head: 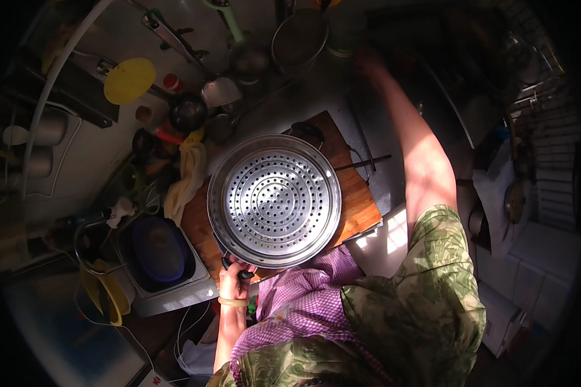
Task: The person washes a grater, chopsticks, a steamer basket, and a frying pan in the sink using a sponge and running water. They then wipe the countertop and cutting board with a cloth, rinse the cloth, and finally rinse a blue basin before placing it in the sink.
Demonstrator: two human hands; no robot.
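A round stainless-steel steamer basket point(276, 200) with a perforated base lies before me, over a wooden cutting board point(356, 193). My left hand point(235, 280) grips the black side handle point(245, 274) on its near side; a second black handle point(307, 129) shows at the far side. My right arm reaches far forward. There my right hand point(369, 62) is blurred and in deep shadow, close to a dim pale-green container point(341, 48). Whether that hand touches or holds anything cannot be made out.
To the left is a metal sink point(204, 278) with a blue-purple basin point(162, 249) in it. Ladles and a spatula point(221, 91) hang at the upper left. A yellow cloth point(191, 174) lies beside the board. A large pot point(300, 41) stands at the back.
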